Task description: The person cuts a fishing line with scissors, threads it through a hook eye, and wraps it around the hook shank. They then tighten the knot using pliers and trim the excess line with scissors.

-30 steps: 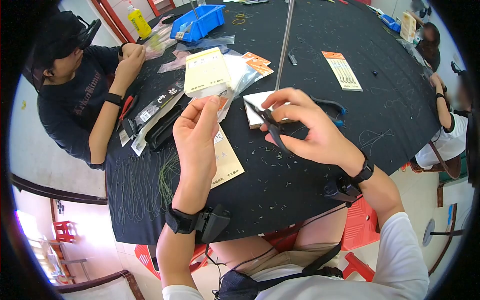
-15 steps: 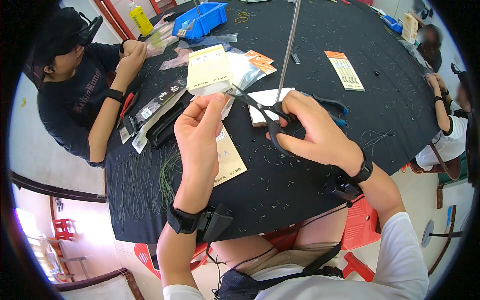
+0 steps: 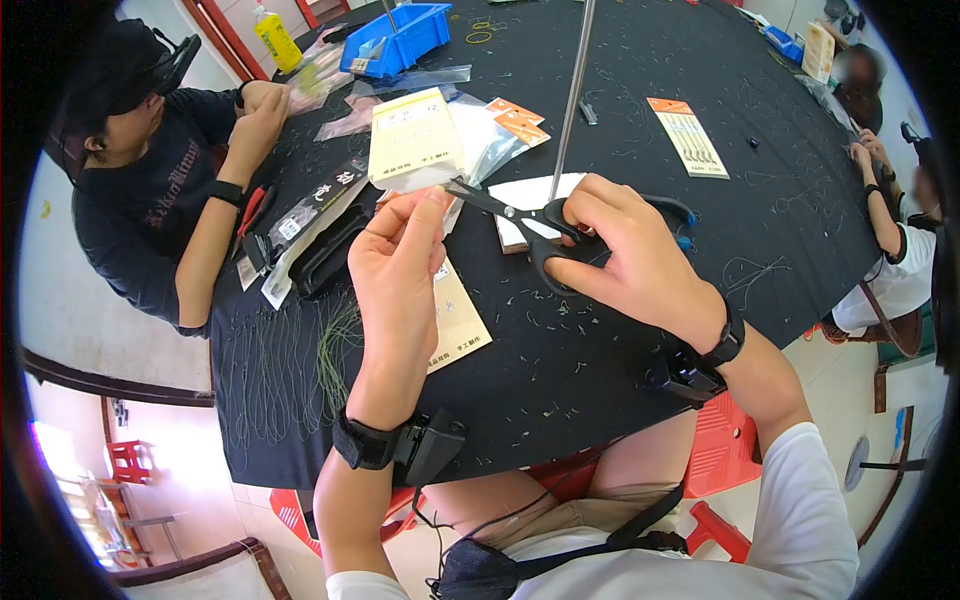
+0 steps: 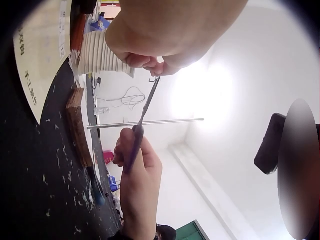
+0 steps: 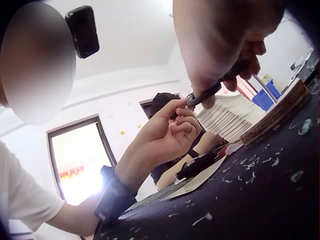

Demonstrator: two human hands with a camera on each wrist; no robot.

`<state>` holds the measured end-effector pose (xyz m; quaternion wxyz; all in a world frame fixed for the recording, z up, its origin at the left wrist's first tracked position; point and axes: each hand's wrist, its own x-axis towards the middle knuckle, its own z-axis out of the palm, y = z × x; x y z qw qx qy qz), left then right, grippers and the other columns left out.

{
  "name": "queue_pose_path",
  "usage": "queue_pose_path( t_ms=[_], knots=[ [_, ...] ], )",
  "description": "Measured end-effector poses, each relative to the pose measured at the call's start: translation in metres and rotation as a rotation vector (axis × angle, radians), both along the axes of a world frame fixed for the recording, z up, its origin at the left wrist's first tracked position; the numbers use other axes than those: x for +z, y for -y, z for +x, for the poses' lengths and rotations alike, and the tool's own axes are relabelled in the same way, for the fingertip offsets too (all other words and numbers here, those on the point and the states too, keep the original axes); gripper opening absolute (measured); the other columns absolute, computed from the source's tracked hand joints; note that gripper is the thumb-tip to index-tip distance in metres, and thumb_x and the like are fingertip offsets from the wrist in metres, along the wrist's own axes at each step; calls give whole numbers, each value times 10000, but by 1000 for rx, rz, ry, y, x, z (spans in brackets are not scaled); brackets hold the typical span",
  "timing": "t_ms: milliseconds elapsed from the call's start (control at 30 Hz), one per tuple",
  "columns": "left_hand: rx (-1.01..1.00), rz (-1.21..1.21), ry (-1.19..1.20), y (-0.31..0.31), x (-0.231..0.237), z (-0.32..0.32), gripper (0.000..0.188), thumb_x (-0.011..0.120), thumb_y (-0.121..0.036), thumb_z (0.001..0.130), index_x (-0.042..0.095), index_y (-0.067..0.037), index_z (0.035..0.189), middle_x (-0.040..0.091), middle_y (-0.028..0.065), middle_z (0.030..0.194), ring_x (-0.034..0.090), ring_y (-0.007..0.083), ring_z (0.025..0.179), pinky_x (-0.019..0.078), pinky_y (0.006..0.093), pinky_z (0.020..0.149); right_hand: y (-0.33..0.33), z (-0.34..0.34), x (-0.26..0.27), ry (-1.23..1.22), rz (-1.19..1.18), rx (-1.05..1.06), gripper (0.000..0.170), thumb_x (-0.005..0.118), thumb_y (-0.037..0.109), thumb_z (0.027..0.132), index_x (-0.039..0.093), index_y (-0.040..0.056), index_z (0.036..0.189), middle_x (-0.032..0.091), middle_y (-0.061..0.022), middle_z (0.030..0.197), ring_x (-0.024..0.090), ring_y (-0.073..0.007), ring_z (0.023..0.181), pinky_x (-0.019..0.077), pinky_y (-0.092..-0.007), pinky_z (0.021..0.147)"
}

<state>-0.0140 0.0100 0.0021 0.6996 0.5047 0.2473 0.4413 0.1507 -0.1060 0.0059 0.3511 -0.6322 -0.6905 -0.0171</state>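
Observation:
My left hand (image 3: 395, 270) pinches a small fish hook (image 4: 153, 80) between thumb and forefinger, above the black table. Most of the hook is hidden by the fingertips. My right hand (image 3: 640, 250) holds black scissors (image 3: 511, 212), thumb in one handle loop and fingers in the other. The scissor blades point left, and their tips reach right to the left fingertips beside the hook. In the left wrist view the blades appear edge-on, close under the pinching fingers. A black handle loop (image 5: 197, 100) overlaps the left fingertips in the right wrist view.
Behind the hands lie a stack of cream cards (image 3: 415, 130) and a white-topped block (image 3: 512, 235) beside an upright metal rod (image 3: 573, 100). Blue-handled pliers (image 3: 684, 212), a bundle of green line (image 3: 338, 350), a blue bin (image 3: 400, 45) and line scraps surround them. Another person (image 3: 150, 190) sits left.
My right hand has brought the scissors left to the left fingertips, and their handles have spread from nearly together. The left hand keeps its pinch in almost the same place.

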Motion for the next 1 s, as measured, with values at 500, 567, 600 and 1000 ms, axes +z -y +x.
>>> queue_pose_path(
  t_ms=[500, 567, 600, 1000],
  knots=[
    [-45, -58, 68, 1, -1, 2, 123, 545, -115, 899, 577, -1, 932, 440, -48, 691, 362, 9, 605, 279, 137, 516, 0, 2, -1, -7, -19, 0, 272, 691, 196, 690, 501, 17, 765, 485, -122, 768, 506, -309, 714, 396, -381, 645],
    [-52, -80, 74, 0, -2, 1, 129, 540, -122, 903, 574, -1, 929, 434, -47, 689, 361, 12, 608, 279, 143, 518, 0, 2, -1, 0, -11, 0, 271, 691, 197, 691, 502, 18, 766, 485, -122, 769, 507, -309, 714, 397, -382, 645],
    [-59, -102, 79, 0, -3, 2, 136, 534, -130, 907, 572, 0, 927, 429, -46, 687, 360, 14, 610, 279, 150, 520, 0, 2, -1, 9, -4, 0, 271, 690, 198, 692, 502, 18, 767, 486, -122, 769, 508, -309, 714, 398, -383, 644],
    [-73, -140, 98, 0, -2, 1, 135, 525, -130, 913, 570, -4, 935, 426, -46, 691, 360, 20, 614, 281, 158, 524, 0, 2, -3, -19, -15, -6, 266, 696, 188, 689, 506, 18, 764, 491, -120, 760, 512, -308, 688, 404, -383, 620]
  ],
)
